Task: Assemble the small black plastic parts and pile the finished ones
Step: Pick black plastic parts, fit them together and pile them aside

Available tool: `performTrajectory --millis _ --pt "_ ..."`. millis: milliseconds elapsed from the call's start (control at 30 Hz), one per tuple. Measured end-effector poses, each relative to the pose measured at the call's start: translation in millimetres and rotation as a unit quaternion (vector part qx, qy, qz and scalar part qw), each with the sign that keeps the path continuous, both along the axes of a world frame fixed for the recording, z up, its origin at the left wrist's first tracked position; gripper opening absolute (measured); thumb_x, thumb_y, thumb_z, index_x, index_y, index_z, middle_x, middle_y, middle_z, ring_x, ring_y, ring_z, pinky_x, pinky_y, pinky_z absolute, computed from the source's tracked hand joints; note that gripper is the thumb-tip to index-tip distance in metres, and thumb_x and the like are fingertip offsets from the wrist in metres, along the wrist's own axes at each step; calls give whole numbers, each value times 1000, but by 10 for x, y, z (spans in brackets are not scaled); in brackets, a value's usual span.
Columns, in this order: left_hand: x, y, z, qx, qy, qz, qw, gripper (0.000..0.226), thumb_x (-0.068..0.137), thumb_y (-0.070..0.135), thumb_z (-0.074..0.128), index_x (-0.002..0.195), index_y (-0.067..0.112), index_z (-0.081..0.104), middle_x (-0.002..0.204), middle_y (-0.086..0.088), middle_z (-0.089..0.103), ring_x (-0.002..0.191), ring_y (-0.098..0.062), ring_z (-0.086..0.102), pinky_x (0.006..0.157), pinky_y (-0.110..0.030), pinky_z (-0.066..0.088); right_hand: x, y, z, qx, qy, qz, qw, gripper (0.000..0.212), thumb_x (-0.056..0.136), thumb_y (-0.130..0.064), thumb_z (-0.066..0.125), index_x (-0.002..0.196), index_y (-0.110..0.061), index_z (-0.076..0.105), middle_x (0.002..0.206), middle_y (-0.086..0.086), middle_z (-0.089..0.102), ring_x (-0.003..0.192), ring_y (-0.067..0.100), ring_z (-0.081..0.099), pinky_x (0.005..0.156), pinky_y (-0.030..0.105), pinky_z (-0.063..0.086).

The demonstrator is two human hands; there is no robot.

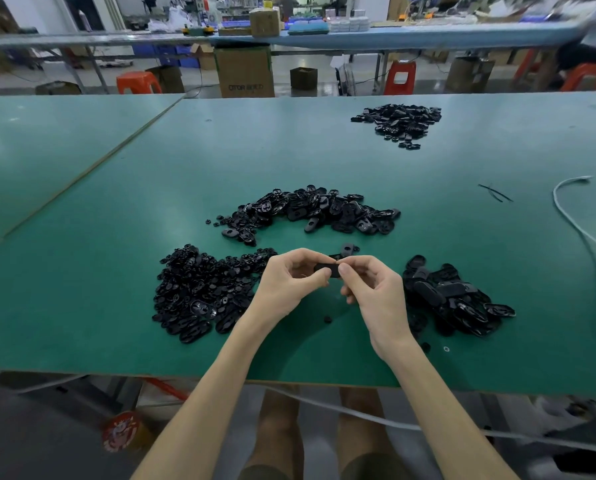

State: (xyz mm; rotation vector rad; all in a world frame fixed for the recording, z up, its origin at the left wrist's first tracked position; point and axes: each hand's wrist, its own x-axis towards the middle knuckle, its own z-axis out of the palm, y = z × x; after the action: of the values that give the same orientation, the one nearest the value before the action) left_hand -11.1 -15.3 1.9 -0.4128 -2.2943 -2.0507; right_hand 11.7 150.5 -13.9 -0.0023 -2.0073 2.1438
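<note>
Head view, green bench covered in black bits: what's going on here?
A person at a green table holds one small black part between both hands, the left hand and right hand pinching its ends just above the surface. More black parts lie in heaps around them: a left pile, a middle pile, a right pile and a far pile. Which heap holds finished pieces is unclear.

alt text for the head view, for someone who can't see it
The left hand and right hand pinch one black part between them over a green table. On it lie a left pile, right pile, middle pile and far pile of parts.
</note>
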Motion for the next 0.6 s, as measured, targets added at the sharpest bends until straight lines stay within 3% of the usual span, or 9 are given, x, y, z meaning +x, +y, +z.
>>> performTrajectory --millis 167,400,500,600 --pt "-7 0 -23 -17 1 14 1000 17 89 -5 71 97 8 77 92 -10 78 80 -22 69 83 -46 58 -4 -16 4 16 -2 7 1000 6 96 -9 72 93 -14 74 72 -4 71 63 10 62 59 23 51" --pt "-30 28 -68 -58 13 35 998 20 87 -3 69 92 14 77 86 -11 75 72 -19 63 72 -43 55 -10 -22 -3 61 -10 8 998 7 97 -10 71 93 -15 73 73 -4 72 63 9 62 60 26 52" --pt "-35 37 -76 -66 18 36 997 19 88 -2 70 93 15 77 87 -9 76 73 -28 67 76 -46 57 -12 -22 -6 77 -13 0 997 6 98 -11 69 94 -15 72 69 -3 70 63 9 62 60 27 52" --pt "-35 12 -62 -39 17 14 999 16 90 -1 74 101 10 78 93 -4 79 83 -27 75 84 -37 61 -12 -10 -4 53 -15 -16 998 5 99 -12 69 95 -13 71 66 -5 68 62 8 61 60 24 51"
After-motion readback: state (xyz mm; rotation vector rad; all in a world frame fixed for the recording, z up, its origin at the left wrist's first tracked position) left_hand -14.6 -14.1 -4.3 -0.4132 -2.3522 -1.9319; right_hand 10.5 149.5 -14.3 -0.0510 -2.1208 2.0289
